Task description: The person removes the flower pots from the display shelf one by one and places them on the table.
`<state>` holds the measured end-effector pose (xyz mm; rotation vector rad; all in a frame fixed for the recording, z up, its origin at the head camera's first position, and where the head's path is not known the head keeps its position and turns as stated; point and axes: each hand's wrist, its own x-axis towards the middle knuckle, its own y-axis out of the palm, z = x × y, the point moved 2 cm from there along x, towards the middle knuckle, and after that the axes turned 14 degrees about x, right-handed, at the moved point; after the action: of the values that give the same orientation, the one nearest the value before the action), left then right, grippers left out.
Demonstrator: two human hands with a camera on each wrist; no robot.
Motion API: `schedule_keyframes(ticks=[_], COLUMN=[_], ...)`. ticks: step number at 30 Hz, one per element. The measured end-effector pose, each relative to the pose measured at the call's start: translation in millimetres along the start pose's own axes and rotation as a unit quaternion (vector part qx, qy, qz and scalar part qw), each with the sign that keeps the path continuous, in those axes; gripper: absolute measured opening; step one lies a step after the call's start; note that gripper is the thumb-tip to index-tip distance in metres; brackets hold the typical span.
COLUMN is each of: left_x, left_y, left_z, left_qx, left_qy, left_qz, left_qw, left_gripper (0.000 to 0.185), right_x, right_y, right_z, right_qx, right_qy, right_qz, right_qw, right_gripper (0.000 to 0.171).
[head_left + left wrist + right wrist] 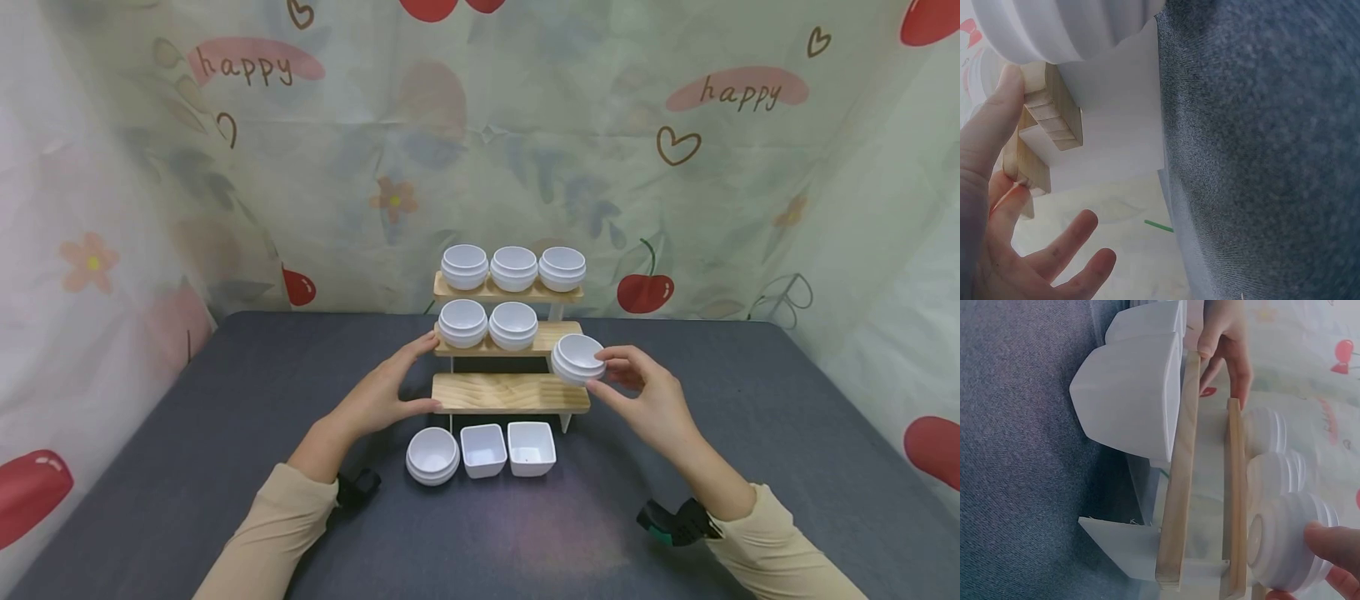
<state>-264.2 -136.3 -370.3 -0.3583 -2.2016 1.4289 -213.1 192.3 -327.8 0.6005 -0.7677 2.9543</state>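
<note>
A round white bowl with a ridged rim [577,360] is pinched between the thumb and fingers of my right hand [648,396]. It hangs off the right end of the middle shelf, above the lowest shelf [510,392]. My left hand [378,392] touches the left ends of the stepped wooden rack: its thumb [1007,94] meets the lowest board and a finger reaches the middle board [1025,165]. Two round bowls [513,326] stand on the middle shelf [558,333], and three more [513,268] stand in a row on the top shelf [487,292].
In front of the rack, a round bowl [432,456] and two square white bowls [531,448] stand side by side on the dark cloth-covered table [525,542]. White panels [1129,544] hold up the boards. A patterned curtain [495,167] hangs behind the table.
</note>
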Motion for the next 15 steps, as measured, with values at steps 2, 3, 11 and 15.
schedule_keyframes(ticks=[2,3,11,15], left_x=[0.1,0.0,0.4,0.4], left_y=[0.0,0.0,0.1,0.3], left_z=[0.0,0.0,0.1,0.0], left_qx=[0.0,0.0,-0.001,-0.002], left_qy=[-0.001,-0.002,-0.002,0.0], left_qz=[0.001,0.002,0.003,0.003], left_qw=[1.0,1.0,1.0,1.0], left_gripper=[0.089,0.089,0.089,0.089], right_x=[-0.4,-0.7,-3.2,-4.6], right_y=[0.2,0.3,-1.5,-2.4], right_z=[-0.5,-0.6,0.9,1.0], right_qx=[-0.001,-0.002,0.0,-0.003], right_qy=[0.003,0.004,0.003,0.0], right_qz=[0.001,0.002,0.007,0.01], right_qw=[1.0,1.0,1.0,1.0], right_gripper=[0.034,0.034,0.034,0.034])
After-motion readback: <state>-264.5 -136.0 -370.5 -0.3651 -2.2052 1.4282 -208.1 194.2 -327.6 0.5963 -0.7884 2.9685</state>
